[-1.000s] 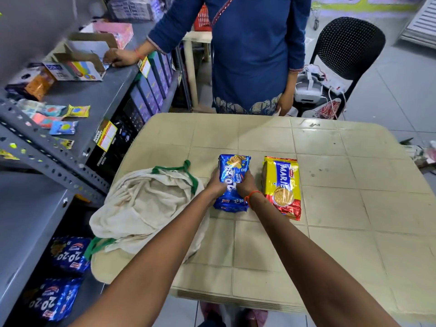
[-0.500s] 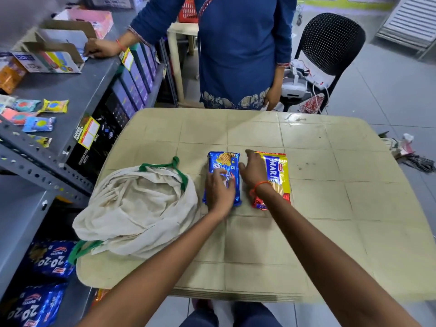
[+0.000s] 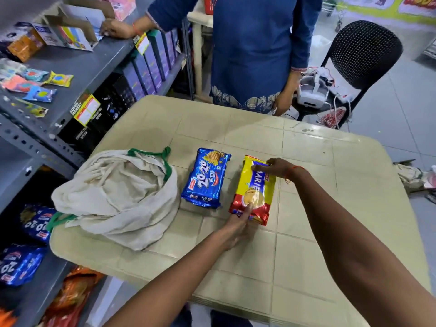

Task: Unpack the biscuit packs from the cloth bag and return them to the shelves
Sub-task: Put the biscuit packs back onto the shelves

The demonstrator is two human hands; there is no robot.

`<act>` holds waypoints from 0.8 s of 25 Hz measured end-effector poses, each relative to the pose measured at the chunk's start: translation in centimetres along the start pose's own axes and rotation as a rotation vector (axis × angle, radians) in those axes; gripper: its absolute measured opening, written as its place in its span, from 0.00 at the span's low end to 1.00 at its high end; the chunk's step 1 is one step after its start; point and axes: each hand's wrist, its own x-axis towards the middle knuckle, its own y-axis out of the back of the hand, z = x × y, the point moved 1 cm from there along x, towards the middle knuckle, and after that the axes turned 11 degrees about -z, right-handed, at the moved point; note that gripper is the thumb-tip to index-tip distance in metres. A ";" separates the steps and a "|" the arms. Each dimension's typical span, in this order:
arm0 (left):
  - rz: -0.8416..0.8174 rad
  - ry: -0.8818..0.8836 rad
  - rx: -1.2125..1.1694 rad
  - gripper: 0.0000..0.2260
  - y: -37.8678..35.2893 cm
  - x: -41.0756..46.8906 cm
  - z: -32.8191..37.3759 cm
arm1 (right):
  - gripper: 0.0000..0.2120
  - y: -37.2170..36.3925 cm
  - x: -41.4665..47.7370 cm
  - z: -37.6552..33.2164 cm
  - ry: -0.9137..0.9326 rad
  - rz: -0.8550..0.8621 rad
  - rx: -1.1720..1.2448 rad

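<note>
A yellow and red Marie biscuit pack point(image 3: 254, 185) lies flat on the beige table point(image 3: 330, 208). My right hand point(image 3: 276, 167) grips its far end. My left hand point(image 3: 237, 226) pinches its near end. To the left of it lies a blue 20-20 butter biscuit pack point(image 3: 205, 178), with no hand on it. The cream cloth bag point(image 3: 118, 197) with green handles sits crumpled and open at the table's left side. Grey metal shelves point(image 3: 77, 64) stand along the left.
A person in a blue tunic point(image 3: 252, 48) stands at the table's far side with a hand on the shelf. A black chair point(image 3: 363, 57) stands at back right. Lower shelves hold blue 20-20 packs point(image 3: 35, 223). Boxes and small sachets lie on the upper shelf.
Both hands have left the blue pack and moved right onto the Marie pack. The blue pack now lies flat and free on the table.
</note>
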 end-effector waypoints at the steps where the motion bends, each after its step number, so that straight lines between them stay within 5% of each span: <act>1: 0.013 -0.019 -0.030 0.26 -0.1 0.3 -0.3 | 0.37 0.3 0.6 0.1 0.008 -0.032 0.013; 7: 0.061 -0.131 -0.215 0.30 -0.5 0.6 -0.9 | 0.27 -0.1 1.9 0.4 0.022 -0.152 0.205; 13: 0.103 -0.205 -0.398 0.58 -0.4 -2.5 -1.4 | 0.29 -1.2 -0.5 4.3 -0.027 -0.216 0.296; 20: 0.051 -0.321 -0.473 0.46 1.2 -6.9 0.3 | 0.15 3.1 -5.5 0.1 0.083 -0.296 0.309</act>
